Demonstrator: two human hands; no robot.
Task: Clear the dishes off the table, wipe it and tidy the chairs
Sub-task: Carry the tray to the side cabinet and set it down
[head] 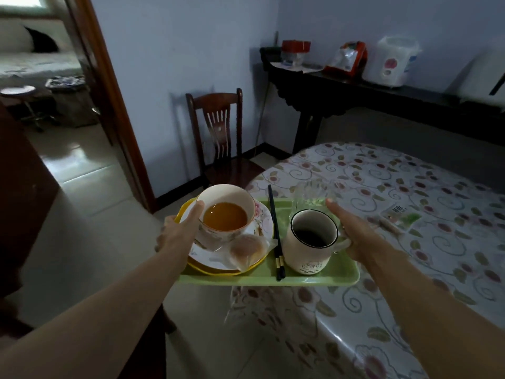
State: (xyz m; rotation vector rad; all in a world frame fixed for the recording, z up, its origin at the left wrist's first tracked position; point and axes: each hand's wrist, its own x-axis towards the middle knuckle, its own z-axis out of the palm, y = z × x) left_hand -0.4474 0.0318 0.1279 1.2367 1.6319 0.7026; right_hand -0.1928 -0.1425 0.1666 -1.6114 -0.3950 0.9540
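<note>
A green tray [300, 280] is held over the left edge of the round table [410, 203], which has a floral cloth. My left hand [179, 231] grips the tray's left end and my right hand [352, 231] grips its right end. On the tray sit a bowl [226, 209] of orange liquid on a floral plate [262, 217] stacked over a yellow plate [218, 272], a wrapped bun [247, 250], black chopsticks [274, 231], a cream mug [311, 242] and a clear glass [311, 195].
A dark wooden chair [218, 132] stands against the wall beyond the tray. A dark side table [355, 88] at the back holds a rice cooker [393, 61] and packets. A doorway [41, 105] opens at left. A small packet [401, 217] lies on the table.
</note>
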